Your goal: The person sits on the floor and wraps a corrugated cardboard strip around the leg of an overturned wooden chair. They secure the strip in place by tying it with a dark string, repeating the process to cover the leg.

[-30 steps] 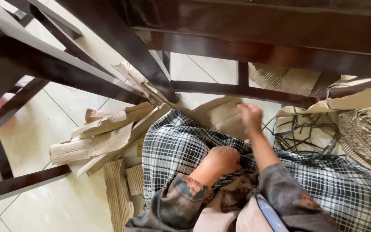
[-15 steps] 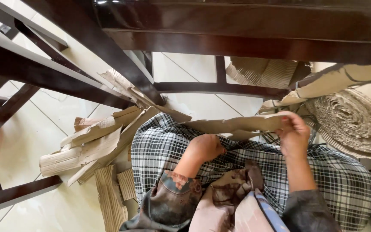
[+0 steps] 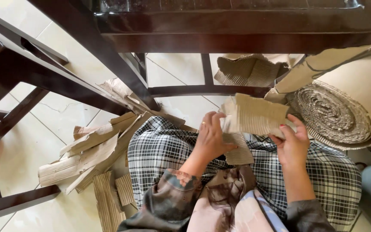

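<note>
I sit on the floor with a black-and-white plaid cloth (image 3: pixel 159 154) over my lap. Both hands hold one piece of corrugated cardboard (image 3: pixel 254 114) above my knees. My left hand (image 3: pixel 211 137) grips its left edge, thumb on top, with a ring on one finger. My right hand (image 3: pixel 293 139) holds its right edge from below. A narrower corrugated strip (image 3: pixel 239 150) hangs down from the piece between my hands.
A dark wooden table frame (image 3: pixel 237 25) and its legs and rails cross above and to the left. Torn cardboard scraps (image 3: pixel 86 150) lie on the tiled floor at left. A big roll of corrugated cardboard (image 3: pixel 336 111) sits at right, another torn piece (image 3: pixel 247 71) beyond.
My right hand brought a cardboard piece in from the right to above my lap. My left hand rose from my knee and took hold of its left edge.
</note>
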